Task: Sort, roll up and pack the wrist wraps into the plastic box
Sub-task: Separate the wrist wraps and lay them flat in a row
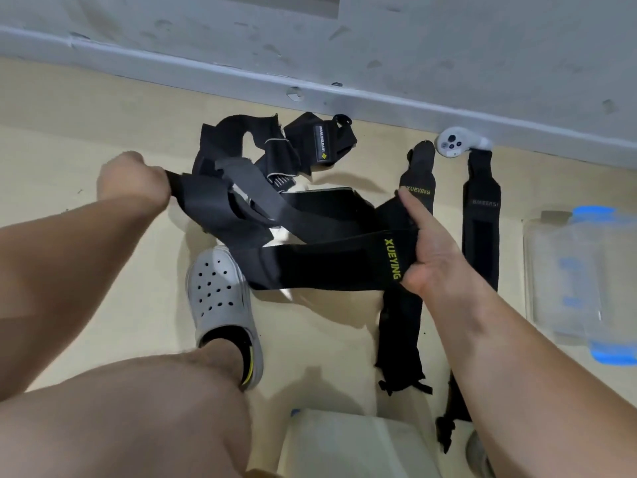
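A black wrist wrap with yellow XUEYING lettering [327, 262] hangs stretched above the floor. My right hand [431, 250] grips its lettered end, forefinger pointing up. My left hand [138, 181] is curled round another black strap end [203, 198] pulled out of the tangled pile of black wraps [275, 157]. Two wraps lie flat on the floor to the right: a second XUEYING wrap [401, 326] and a wrap with grey lettering [481, 229]. The clear plastic box with blue clips [582, 281] stands at the far right.
A white hand controller [455, 143] lies by the grey wall skirting. My foot in a grey perforated clog [224, 305] stands under the stretched wrap. A pale plastic lid or container [344, 443] sits at the bottom edge.
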